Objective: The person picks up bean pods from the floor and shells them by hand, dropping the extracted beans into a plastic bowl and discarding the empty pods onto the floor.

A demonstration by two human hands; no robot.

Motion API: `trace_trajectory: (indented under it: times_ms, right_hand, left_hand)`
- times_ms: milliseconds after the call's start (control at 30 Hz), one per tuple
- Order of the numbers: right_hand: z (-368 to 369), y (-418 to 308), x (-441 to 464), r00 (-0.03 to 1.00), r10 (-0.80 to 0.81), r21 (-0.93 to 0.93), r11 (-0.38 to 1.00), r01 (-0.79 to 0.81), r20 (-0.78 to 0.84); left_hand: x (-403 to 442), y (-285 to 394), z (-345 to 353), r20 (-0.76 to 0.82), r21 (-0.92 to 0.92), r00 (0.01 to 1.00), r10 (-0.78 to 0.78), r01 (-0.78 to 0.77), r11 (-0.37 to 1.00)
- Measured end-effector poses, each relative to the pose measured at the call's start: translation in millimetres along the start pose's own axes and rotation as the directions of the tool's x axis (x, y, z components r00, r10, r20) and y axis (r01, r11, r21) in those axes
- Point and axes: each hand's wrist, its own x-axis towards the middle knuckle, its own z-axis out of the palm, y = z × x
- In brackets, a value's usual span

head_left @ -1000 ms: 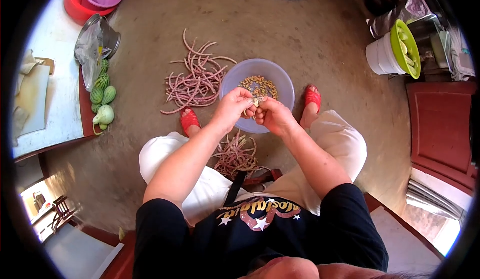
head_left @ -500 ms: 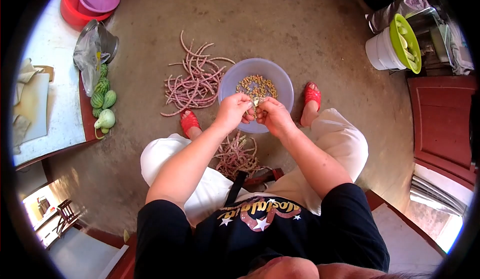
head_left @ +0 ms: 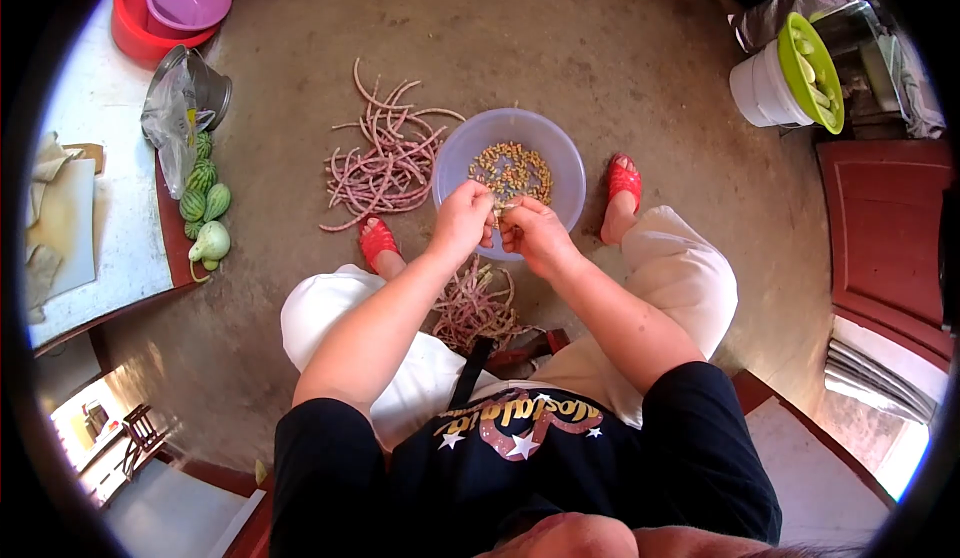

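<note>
I have both hands together at the centre of the frame, over the near side of the pale purple basin [head_left: 566, 138]. The fingers of my left hand [head_left: 462, 222] are bent and pinched closed on a small pale pod [head_left: 498, 212]; those of my right hand [head_left: 541, 236] are closed on the same piece from the other side, fingertips nearly meeting. Its finer condition is too small to tell. Loose beans [head_left: 512, 168], yellowish to brown, are spread over the basin's bottom. Left of the basin, on the floor [head_left: 680, 68], I record a pile of long pinkish pods [head_left: 385, 168], a few reaching close to the basin's rim. A second heap, of limp, crumpled husks [head_left: 472, 308], lies below the basin, between my white trouser legs [head_left: 685, 268]. My red sandals [head_left: 622, 180] stand one on each side of the basin. At the left of the frame is a table [head_left: 130, 248] bearing a cutting board [head_left: 70, 223]; along its right edge I note striped green melons [head_left: 217, 201] and a pale gourd [head_left: 210, 243]. At upper right, a bright green basin [head_left: 833, 83] sits tilted at a white bucket [head_left: 765, 90].
</note>
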Motion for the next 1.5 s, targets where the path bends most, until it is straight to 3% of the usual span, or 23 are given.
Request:
trace_trajectory:
  times_ms: [100, 200, 267, 500, 600, 667, 700, 733, 767, 800, 867, 933, 967, 1000, 1067, 1100, 1133, 1233, 1333, 1367, 1400, 1467, 1500]
  right_hand:
    - [-5.6, -2.9, 2.4, 1.000, -0.011, 0.042, 0.999, 0.011, -0.021]
    - [-15.1, 2.5, 8.2, 0.999, -0.001, 0.014, 1.000, 0.001, 0.035]
    - [-16.7, 5.9, 7.6, 0.999, -0.002, -0.036, 0.999, 0.000, -0.034]
    - [-22.6, 8.0, 12.7, 0.995, 0.050, -0.061, 0.997, -0.055, -0.083]
    - [-22.3, 19.1, 6.6, 0.995, 0.093, -0.221, 0.970, -0.100, -0.041]
    - [-27.0, 36.6, 1.0, 0.952, 0.151, -0.632, 0.773, 0.053, 0.265]
    - [-28.4, 47.7, -1.7, 0.879, 0.096, -0.772, 0.529, 0.353, 0.467]
    - [-17.9, 46.3, -10.2, 0.751, 0.114, -0.754, 0.217, 0.620, 0.650]
    - [-11.8, 38.1, -22.1, 0.784, 0.313, -0.844, 0.208, 0.494, 0.536]
    - [-13.3, 36.2, -17.7, 0.782, 0.318, -0.844, 0.208, 0.494, 0.536]
    - [-21.1, 21.0, 0.4, 0.882, 0.186, -0.863, 0.368, 0.346, 0.433]
    - [-7.8, -13.7, -5.0, 0.995, 0.034, -0.611, 0.791, 0.028, 0.089]
    - [-11.9, -12.4, 0.7, 0.991, -0.115, -0.577, 0.805, 0.134, 0.070]
    - [-12.4, -12.3, 2.7, 0.972, -0.211, -0.591, 0.773, 0.229, 0.100]
    - [-12.2, -12.1, 1.7, 0.981, -0.017, -0.489, 0.865, 0.111, 0.191]
    - [-11.8, -8.5, 2.8, 0.981, -0.009, -0.489, 0.866, 0.104, 0.193]
    - [-13.3, -4.4, 3.9, 0.984, 0.006, -0.467, 0.881, 0.079, 0.179]
    - [-9.6, -2.6, -0.3, 0.986, 0.010, -0.420, 0.905, 0.061, 0.165]
    - [-3.5, 1.9, -2.4, 0.984, 0.005, -0.374, 0.925, 0.064, 0.180]
    - [-1.2, 2.2, -5.2, 0.984, -0.002, -0.377, 0.924, 0.070, 0.177]
    - [-0.1, 1.8, -6.7, 0.985, -0.009, -0.381, 0.922, 0.076, 0.174]
    - [-4.4, 1.5, -3.9, 0.986, -0.028, -0.376, 0.922, 0.090, 0.167]
    - [-4.2, -1.2, -3.4, 0.991, -0.014, -0.333, 0.941, 0.057, 0.132]
  left_hand:
    - [2.2, 5.0, 1.2, -0.004, -0.078, 1.000, -0.024, 0.023, 0.997]
    - [7.5, 4.0, -3.1, -0.093, 0.027, 0.995, 0.025, -0.023, 0.999]
    - [14.0, 4.3, -12.4, -0.102, -0.089, 0.995, -0.005, -0.004, 0.996]
    - [11.2, 4.3, -8.9, 0.032, -0.089, 0.995, -0.092, 0.094, 0.992]
    - [12.4, 4.8, -13.6, 0.050, -0.090, 0.995, -0.082, 0.086, 0.992]
    - [11.1, 4.9, -15.5, 0.068, -0.071, 0.995, -0.070, 0.075, 0.995]
    - [9.4, 7.4, -15.1, 0.060, -0.037, 0.997, -0.050, 0.052, 0.998]
    - [8.5, 8.0, -15.2, 0.054, -0.004, 0.998, -0.030, 0.030, 1.000]
    - [9.8, 5.1, -16.3, 0.052, -0.005, 0.998, -0.034, 0.034, 0.999]
    - [12.1, -0.1, -17.5, 0.048, 0.047, 0.998, 0.051, -0.053, 0.997]
    - [16.1, -10.7, -18.4, 0.041, 0.093, 0.989, 0.139, -0.142, 0.985]
    - [13.3, -11.4, -18.3, 0.067, 0.324, 0.925, 0.374, -0.375, 0.869]
    - [6.3, -6.1, -16.6, 0.096, 0.315, 0.948, 0.304, -0.319, 0.894]
    - [2.4, -6.2, -14.8, 0.148, 0.293, 0.928, 0.341, -0.370, 0.881]
    - [-7.1, -4.6, -13.1, 0.138, 0.322, 0.896, 0.422, -0.444, 0.836]
    - [-9.6, -4.7, -13.4, 0.107, 0.322, 0.878, 0.467, -0.475, 0.819]
    - [-11.3, -3.4, -14.6, 0.107, 0.319, 0.881, 0.462, -0.470, 0.823]
    - [-12.2, -4.9, -13.7, 0.076, 0.164, 0.975, 0.209, -0.219, 0.962]
    - [-6.6, -11.7, -11.3, -0.042, 0.195, 0.954, 0.298, -0.285, 0.939]
    - [-2.4, -12.5, -13.1, -0.018, 0.052, 0.974, 0.226, -0.225, 0.973]
    - [-3.2, -7.0, -13.6, -0.019, 0.053, 0.973, 0.228, -0.227, 0.972]
    - [-5.9, 6.3, -12.5, 0.065, -0.184, 0.998, -0.005, 0.017, 0.983]
    - [-3.9, 2.5, -15.3, 0.103, -0.188, 0.994, 0.020, -0.001, 0.982]
